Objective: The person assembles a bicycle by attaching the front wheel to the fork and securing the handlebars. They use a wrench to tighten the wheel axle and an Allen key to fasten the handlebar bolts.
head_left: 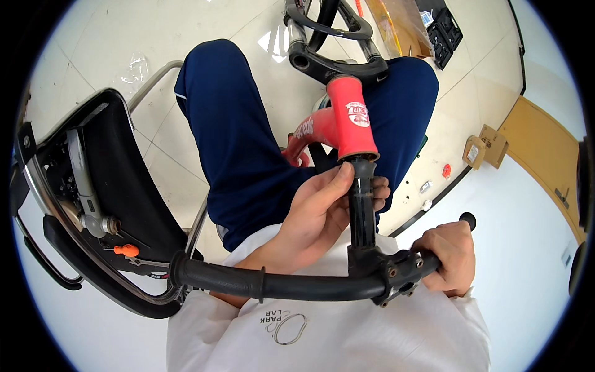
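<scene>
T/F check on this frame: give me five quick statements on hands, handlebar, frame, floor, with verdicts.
1. The left hand grips the black stem just below the red head tube. True.
2. The right hand rests flat on the floor. False: it holds the right end of the handlebar.
3. The handlebar is red. False: it is black, with a black grip on its left end.
4. The frame lies between the person's legs in blue trousers. True.
5. A small cardboard box lies on the floor to the right. True.
</scene>
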The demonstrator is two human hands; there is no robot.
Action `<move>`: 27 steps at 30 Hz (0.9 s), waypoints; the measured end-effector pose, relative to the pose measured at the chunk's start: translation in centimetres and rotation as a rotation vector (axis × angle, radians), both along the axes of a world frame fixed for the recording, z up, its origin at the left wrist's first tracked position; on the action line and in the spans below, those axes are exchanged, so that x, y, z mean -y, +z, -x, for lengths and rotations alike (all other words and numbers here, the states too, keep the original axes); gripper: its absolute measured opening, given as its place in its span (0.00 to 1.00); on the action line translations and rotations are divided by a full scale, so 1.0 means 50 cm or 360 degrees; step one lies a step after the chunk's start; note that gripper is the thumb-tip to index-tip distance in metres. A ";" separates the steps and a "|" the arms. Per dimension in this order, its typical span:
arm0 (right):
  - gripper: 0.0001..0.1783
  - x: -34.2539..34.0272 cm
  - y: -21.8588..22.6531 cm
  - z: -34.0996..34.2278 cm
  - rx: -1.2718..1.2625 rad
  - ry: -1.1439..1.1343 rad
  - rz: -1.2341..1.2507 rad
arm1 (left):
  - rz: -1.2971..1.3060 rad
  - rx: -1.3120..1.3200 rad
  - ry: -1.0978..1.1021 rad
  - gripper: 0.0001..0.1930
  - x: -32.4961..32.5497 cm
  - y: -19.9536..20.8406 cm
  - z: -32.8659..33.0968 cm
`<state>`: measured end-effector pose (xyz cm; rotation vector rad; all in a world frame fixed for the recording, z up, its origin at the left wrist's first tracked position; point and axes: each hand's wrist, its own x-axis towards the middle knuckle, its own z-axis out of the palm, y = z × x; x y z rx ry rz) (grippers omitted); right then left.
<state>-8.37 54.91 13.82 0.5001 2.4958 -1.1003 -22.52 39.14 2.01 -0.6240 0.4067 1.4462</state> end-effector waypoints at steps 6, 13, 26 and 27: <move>0.13 0.001 0.000 -0.006 -0.0026 0.0002 -0.0152 | -0.0327 -0.0209 -0.0253 0.24 0.024 -0.013 -0.021; 0.08 0.019 0.012 0.002 -0.0006 -0.0134 -0.0249 | -0.0854 -0.0422 -0.0239 0.17 0.107 -0.024 -0.052; 0.06 0.036 -0.001 -0.003 -0.0049 -0.0290 -0.0246 | -0.0765 -0.0423 -0.0105 0.16 0.110 -0.026 -0.058; 0.06 0.034 -0.010 -0.009 -0.0081 -0.0292 -0.0218 | -0.0768 -0.0427 -0.0091 0.16 0.109 -0.032 -0.062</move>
